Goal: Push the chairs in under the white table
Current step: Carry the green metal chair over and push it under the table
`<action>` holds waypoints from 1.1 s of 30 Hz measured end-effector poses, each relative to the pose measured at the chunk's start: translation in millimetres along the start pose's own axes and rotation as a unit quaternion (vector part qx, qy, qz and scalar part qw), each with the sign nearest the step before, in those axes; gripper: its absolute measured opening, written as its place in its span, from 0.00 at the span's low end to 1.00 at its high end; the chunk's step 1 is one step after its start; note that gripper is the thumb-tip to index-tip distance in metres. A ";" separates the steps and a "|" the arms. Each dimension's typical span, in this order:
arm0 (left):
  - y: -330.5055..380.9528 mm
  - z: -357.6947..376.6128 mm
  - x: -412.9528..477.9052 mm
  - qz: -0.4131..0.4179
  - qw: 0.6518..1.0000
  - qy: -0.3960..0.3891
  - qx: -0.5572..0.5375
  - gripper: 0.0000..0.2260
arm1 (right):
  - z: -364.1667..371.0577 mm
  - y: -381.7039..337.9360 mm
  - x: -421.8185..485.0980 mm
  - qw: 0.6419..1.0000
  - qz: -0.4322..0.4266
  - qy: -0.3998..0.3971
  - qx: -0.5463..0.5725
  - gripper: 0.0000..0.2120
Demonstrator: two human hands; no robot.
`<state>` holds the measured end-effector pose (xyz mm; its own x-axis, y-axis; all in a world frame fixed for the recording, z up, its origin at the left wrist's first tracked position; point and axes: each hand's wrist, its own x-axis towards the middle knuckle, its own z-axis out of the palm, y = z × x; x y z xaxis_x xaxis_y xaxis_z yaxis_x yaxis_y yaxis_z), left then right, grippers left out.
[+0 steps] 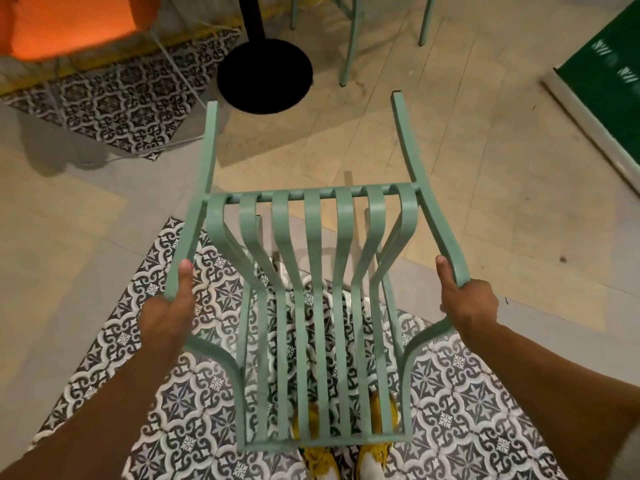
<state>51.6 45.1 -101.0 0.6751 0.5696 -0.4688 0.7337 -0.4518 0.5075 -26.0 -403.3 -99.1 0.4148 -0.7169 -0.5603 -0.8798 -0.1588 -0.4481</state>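
Observation:
A mint-green metal slat chair (313, 258) fills the middle of the head view, seen from above and behind its back. My left hand (171, 306) grips the rear end of its left armrest. My right hand (465, 303) grips the rear end of its right armrest. The chair's armrests point away from me toward a black round table base (265, 77) and its black post at the top centre. The table's top is out of view.
The legs of another mint-green chair (348, 46) stand beyond the black base at top right. An orange glowing object (69, 22) sits at top left. A green panel with a white frame (602, 88) stands at right. Patterned tiles lie underfoot, with my yellow shoes below the chair.

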 end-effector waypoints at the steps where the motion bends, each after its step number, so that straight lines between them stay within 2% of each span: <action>1: 3.2 -4.2 -1.1 -0.003 1.000 0.001 0.015 0.44 | -3.2 -1.4 -2.5 1.000 0.005 -0.002 -0.008 0.40; 5: 13.1 -21.7 -10.6 -0.043 0.997 0.004 0.057 0.50 | -20.2 -12.8 -9.8 0.999 0.012 0.002 -0.053 0.39; 8: 21.6 -36.7 -22.9 -0.044 0.996 0.000 0.072 0.51 | -35.2 -27.2 -11.1 0.996 0.004 -0.003 -0.084 0.39; 16: 47.4 -62.5 -40.4 0.000 0.992 0.015 0.127 0.47 | -69.5 -70.1 -17.7 0.985 -0.020 -0.020 -0.170 0.37; 22: 70.5 -63.0 -20.5 0.017 0.983 0.000 0.184 0.46 | -72.8 -81.6 -20.5 0.994 -0.067 0.006 -0.088 0.33; 27: 82.8 -60.8 -6.9 -0.001 0.980 -0.026 0.197 0.46 | -76.1 -60.4 -42.6 0.990 -0.137 0.000 0.030 0.24; 33: 96.3 -59.9 1.8 -0.019 0.980 -0.028 0.195 0.46 | -51.4 37.6 -55.6 0.993 -0.061 -0.052 0.082 0.29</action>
<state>118.8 43.7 -9.6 0.6426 0.5574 -0.5257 0.7242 -0.6658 0.1793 -94.1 -404.3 -49.0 0.5445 -0.6243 -0.5601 -0.7754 -0.1202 -0.6199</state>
